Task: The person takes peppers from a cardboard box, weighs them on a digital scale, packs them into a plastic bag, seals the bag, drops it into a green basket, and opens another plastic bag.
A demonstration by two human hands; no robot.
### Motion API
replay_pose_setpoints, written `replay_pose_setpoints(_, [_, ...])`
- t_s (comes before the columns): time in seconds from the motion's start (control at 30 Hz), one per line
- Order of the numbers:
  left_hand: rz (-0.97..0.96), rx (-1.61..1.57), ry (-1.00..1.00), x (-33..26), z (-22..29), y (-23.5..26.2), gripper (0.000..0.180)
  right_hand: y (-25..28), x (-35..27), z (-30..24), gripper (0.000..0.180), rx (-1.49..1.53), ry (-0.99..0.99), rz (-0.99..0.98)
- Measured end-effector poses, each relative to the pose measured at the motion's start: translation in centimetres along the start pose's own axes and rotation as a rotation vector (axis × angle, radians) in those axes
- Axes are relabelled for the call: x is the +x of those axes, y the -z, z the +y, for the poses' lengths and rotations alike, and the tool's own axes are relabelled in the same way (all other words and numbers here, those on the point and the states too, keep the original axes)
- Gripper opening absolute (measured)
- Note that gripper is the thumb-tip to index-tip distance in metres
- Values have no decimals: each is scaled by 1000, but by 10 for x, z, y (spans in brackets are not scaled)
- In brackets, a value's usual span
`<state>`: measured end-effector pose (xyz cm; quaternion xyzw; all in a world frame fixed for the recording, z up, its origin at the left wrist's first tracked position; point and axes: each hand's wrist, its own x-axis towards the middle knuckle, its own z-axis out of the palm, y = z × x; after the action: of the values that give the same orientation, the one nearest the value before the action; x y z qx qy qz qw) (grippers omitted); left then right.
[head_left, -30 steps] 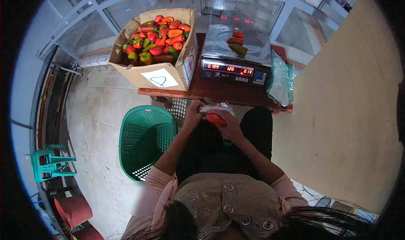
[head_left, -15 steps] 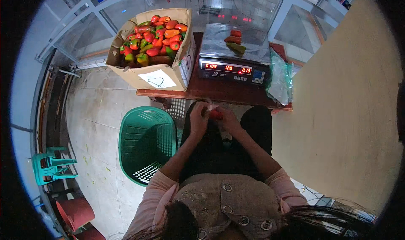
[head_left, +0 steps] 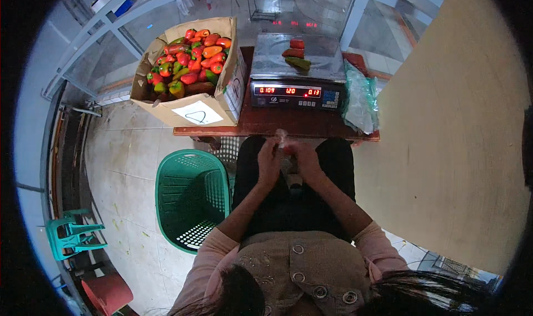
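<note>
My two hands meet above my lap, close to the front edge of the table. My left hand [head_left: 268, 162] is closed on a pale, see-through piece of plastic film [head_left: 281, 133] that sticks up above the fingertips. Beside it my right hand [head_left: 306, 162] is closed round a red pepper [head_left: 289, 146], mostly hidden and blurred. On the metal plate of the digital scale [head_left: 264, 66] lie two red peppers [head_left: 293, 53] and a green pepper [head_left: 298, 64]. Left of the scale, an open cardboard box [head_left: 161, 112] is full of red, orange and green peppers [head_left: 194, 63].
The box and scale stand on a dark red table [head_left: 244, 128]. Clear plastic bags [head_left: 360, 102] lie right of the scale. A green basket [head_left: 159, 199] sits on the floor at my left. Farther left are a green stool [head_left: 72, 235] and a red bucket-like thing [head_left: 106, 294]. A pale panel [head_left: 438, 149] borders my right.
My hands have come slightly closer together, and the plastic film now rises above the fingers. The red pepper is more covered than before. The whole view has shifted a little.
</note>
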<state>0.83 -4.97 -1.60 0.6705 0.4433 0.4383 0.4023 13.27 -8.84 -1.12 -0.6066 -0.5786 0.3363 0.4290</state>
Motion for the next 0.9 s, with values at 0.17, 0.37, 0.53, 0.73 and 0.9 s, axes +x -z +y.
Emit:
replay_pose_setpoints(0.17, [-102, -23, 180, -9, -5, -8, 18, -6, 10, 36, 21, -696, -113, -201])
replay_pose_setpoints(0.37, [-87, 215, 71, -14, -30, -5, 21, 4, 16, 52, 19, 55, -370, 10])
replay_pose_setpoints(0.53, [-172, 148, -38, -17, -5, -15, 24, 5, 12, 44, 24, 755, -440, 106])
replay_pose_setpoints(0.73, [-85, 25, 146, -8, -26, -4, 19, -10, 15, 43, 34, 1154, -566, 49])
replay_pose_setpoints(0.9, [-151, 19, 197, -14, -8, 2, 17, -23, 9, 56, 24, 1326, -356, 160])
